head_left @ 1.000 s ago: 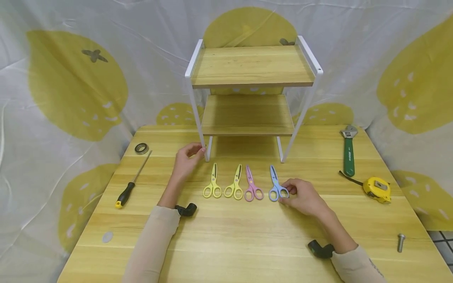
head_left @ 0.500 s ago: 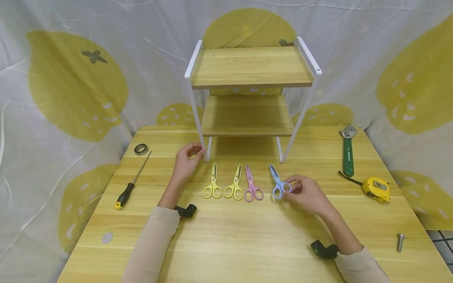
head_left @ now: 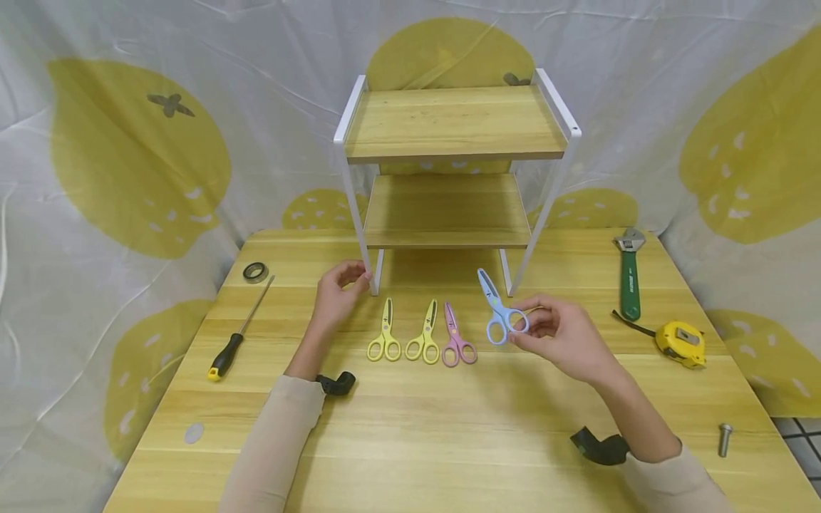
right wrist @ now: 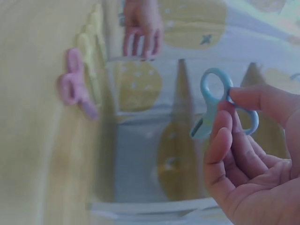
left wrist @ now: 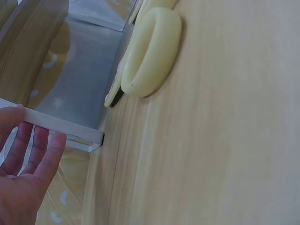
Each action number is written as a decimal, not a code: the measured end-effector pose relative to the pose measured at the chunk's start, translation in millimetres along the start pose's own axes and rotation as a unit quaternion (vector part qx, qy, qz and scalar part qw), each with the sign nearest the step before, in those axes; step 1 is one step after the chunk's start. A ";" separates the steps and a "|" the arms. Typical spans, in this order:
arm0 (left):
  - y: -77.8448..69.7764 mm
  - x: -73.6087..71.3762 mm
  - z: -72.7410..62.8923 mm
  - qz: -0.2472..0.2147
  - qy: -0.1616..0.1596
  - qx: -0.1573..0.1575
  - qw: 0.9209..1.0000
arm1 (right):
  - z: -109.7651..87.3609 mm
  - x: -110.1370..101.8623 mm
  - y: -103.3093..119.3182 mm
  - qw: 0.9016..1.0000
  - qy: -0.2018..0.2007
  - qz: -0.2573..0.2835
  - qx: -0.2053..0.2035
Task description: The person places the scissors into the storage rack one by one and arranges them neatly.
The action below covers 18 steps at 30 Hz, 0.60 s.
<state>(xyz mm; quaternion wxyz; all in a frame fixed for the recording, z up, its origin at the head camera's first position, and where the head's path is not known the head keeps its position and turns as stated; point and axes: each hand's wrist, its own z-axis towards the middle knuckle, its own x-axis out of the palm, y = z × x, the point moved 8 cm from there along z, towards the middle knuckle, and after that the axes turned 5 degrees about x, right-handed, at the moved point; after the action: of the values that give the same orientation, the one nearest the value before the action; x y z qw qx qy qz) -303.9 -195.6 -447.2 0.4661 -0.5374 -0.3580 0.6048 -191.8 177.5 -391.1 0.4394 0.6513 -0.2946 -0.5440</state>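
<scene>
My right hand (head_left: 564, 338) pinches the handle of the blue scissors (head_left: 497, 313), raised above the table with blades pointing to the shelf. In the right wrist view, thumb and fingers meet at the blue scissors' finger loops (right wrist: 216, 84). My left hand (head_left: 338, 293) holds the front left leg of the two-tier shelf (head_left: 455, 125). The left wrist view has its thumb on one side of the white leg (left wrist: 63, 124) and the fingers on the other. Two yellow scissors (head_left: 388, 331) (head_left: 426, 335) and pink scissors (head_left: 455, 338) lie in a row before the shelf.
On the left lie a black ring (head_left: 255, 271), a screwdriver (head_left: 229, 349) and a grey disc (head_left: 194, 432). An adjustable wrench (head_left: 631, 281), a yellow tape measure (head_left: 681, 344) and a bolt (head_left: 725, 439) lie on the right. A lemon-patterned curtain (head_left: 276, 100) surrounds the table.
My right hand has taken the blue scissors by the handle and lifted them off the table, slightly toward the shelf. The left hand stays at the shelf leg.
</scene>
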 end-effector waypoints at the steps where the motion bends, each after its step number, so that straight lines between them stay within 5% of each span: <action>1: 1.1 -0.1 -0.1 0.000 0.000 0.000 1.000 | -0.6 -3.2 9.8 1.000 -0.006 0.002 -0.011; 7: 15.9 -1.4 2.4 0.006 -0.013 0.013 1.000 | -4.7 -23.0 73.0 0.993 -0.043 0.046 -0.103; 13: 16.6 -0.7 2.3 0.005 -0.026 0.024 0.999 | 2.6 -43.6 128.2 0.974 -0.062 0.122 -0.180; 18: 15.3 -0.1 0.5 0.007 -0.029 0.018 0.999 | 25.4 -57.8 159.9 0.968 -0.088 0.146 -0.186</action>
<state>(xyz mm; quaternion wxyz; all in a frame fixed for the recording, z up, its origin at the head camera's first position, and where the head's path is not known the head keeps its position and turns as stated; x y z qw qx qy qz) -307.1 -200.4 -461.3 0.4611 -0.5136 -0.3563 0.6298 -214.8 150.6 -222.9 0.5994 0.4575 -0.3180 -0.5747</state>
